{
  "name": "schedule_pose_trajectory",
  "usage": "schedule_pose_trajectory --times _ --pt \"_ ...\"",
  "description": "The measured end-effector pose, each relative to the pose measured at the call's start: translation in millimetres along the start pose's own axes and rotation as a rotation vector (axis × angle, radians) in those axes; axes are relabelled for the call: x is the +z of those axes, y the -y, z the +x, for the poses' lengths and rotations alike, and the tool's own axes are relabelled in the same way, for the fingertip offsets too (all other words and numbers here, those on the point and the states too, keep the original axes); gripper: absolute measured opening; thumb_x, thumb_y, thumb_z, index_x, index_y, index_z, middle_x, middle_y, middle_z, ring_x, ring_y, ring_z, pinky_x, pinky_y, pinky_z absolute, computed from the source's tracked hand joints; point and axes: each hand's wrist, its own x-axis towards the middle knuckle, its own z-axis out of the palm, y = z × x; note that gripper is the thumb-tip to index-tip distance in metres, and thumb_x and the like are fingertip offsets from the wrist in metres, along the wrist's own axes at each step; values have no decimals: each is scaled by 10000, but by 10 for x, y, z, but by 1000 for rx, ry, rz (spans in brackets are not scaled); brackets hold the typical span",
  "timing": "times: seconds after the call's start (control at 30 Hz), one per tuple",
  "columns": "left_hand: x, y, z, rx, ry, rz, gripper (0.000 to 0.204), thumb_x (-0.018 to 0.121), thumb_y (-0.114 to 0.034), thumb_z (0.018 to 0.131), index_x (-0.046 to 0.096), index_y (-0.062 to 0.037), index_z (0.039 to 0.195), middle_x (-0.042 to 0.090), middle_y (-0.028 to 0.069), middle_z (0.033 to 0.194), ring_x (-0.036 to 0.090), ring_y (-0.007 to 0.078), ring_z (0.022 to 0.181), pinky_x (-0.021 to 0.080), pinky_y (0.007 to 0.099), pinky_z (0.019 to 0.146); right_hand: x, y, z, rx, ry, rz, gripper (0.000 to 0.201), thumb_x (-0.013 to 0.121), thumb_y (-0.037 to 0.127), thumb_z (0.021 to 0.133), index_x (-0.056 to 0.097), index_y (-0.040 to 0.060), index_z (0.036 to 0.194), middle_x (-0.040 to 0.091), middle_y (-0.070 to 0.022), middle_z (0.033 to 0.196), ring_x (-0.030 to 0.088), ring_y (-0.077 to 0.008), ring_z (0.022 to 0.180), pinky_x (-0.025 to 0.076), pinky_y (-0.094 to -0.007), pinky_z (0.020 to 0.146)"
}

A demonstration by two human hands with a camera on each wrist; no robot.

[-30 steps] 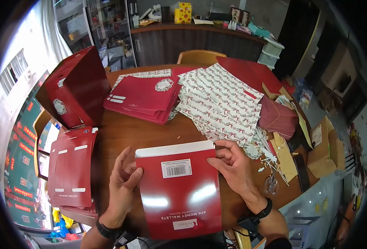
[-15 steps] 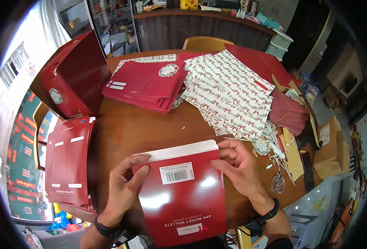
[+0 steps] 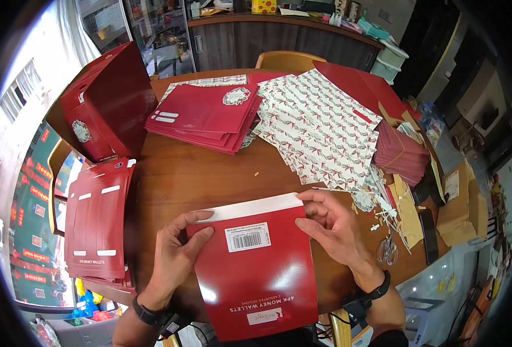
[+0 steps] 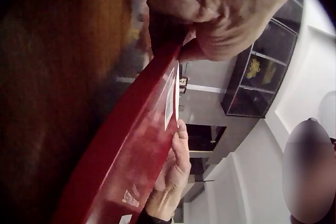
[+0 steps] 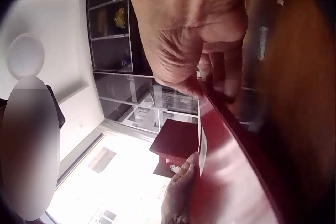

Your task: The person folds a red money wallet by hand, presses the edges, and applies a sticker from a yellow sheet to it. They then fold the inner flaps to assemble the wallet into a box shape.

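Red packet (image 3: 255, 270) | long axis near-to-far | white flap (image 3: 253, 208) pointing away | hands (image 3: 332, 232) pinching its far corners

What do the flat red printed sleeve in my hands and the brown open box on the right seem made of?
The flat red printed sleeve: probably coated card, glossy, with bright glare patches. The brown open box: likely cardboard, matte, with stiff-looking walls and no glare.

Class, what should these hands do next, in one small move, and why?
Perhaps fold the white flap over: it sticks out past the packet's far edge, and the left hand and right hand pinch either side there.
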Motion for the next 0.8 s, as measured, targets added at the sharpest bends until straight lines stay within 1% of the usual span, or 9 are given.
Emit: schedule_pose_trajectory --times 0.07,0.1,0.2,0.3,0.4,0.43,0.5,0.7,0.8 --pt "24 21 -10 35 11 1 252 735 -9 988 731 22 1238 775 58 980 686 66 877 564 243 770 -118 23 21 67 161 -134 361 748 93 1014 593 12 1329 753 -70 1093 666 -57 925 566 -231 787" --pt "36 30 -11 71 20 -1 258 744 3 978 734 16 1235 775 50 962 686 65 868 564 243 765 -141 46 29 67 155 -133 361 748 93 1014 593 12 1329 753 -70 1093 666 -57 925 566 -231 787" --pt "50 33 -13 139 42 54 264 757 15 965 738 7 1229 772 27 943 679 68 849 559 243 763 -232 87 49 214 279 -78 396 784 104 989 601 -4 1323 751 -81 1111 674 -69 937 573 -236 799" --pt "32 49 -41 56 58 9 256 759 18 963 743 0 1218 758 19 979 668 72 858 550 241 771 -274 165 43 273 316 -7 419 791 75 975 592 -17 1331 752 -93 1108 685 -82 953 583 -249 819" --pt "45 57 -45 120 44 14 254 752 34 958 744 3 1210 739 33 1034 662 89 919 538 246 816 -321 214 36 281 389 -29 437 786 33 964 581 -37 1344 746 -107 1119 704 -107 972 599 -268 855" --pt "45 65 -46 120 45 14 254 752 34 958 744 3 1210 739 33 1034 662 89 919 538 246 816 -323 207 36 281 387 -29 437 786 33 964 581 -37 1344 746 -107 1119 704 -107 972 599 -268 855" --pt "45 84 -39 221 -8 22 256 747 54 948 747 7 1199 719 55 1072 659 110 983 524 258 863 -323 173 29 306 382 110 446 772 3 963 573 -41 1359 739 -114 1136 719 -132 979 614 -285 881" --pt "41 61 -58 173 -40 38 265 754 67 933 747 10 1192 706 55 1060 647 121 991 498 257 879 -295 66 52 331 258 227 422 760 -7 968 611 -44 1362 741 -123 1142 734 -147 984 630 -307 899" --pt "33 78 -57 163 -41 41 263 753 70 932 748 9 1188 699 48 1041 642 118 987 491 251 872 -307 48 50 340 274 200 402 768 9 969 669 -43 1355 750 -124 1168 732 -138 991 629 -304 904"
